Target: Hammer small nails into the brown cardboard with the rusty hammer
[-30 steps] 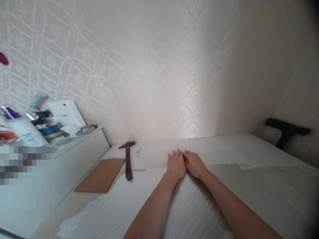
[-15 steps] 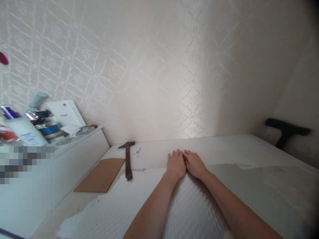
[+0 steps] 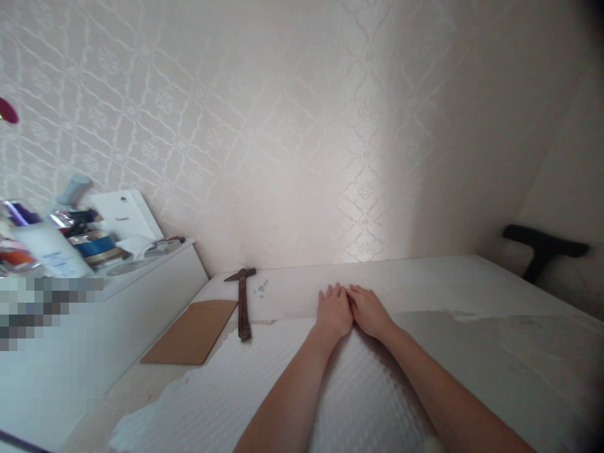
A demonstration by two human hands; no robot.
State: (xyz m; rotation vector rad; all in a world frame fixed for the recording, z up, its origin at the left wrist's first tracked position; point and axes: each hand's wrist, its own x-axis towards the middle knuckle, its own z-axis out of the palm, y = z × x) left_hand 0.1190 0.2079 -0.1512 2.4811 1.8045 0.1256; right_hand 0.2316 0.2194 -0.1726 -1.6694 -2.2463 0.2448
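My left hand lies palm down on the white tabletop, fingers stretched forward. Beside it my right hand rests the same way, its thumb side touching the left one. Neither hand shows anything in it; the palms are hidden. Under my forearms spreads a white textured sheet that looks like bubble wrap. To the left of my hands lies a hammer with a worn wooden handle, its head toward the wall. Between the hammer and my hands is a small cluster of nails or similar bits, too small to make out.
A brown cardboard piece lies left of the hammer. Further left, a white cabinet carries bottles, tape rolls and a white box. The patterned wall borders the table's far edge. A black T-shaped object stands at the right.
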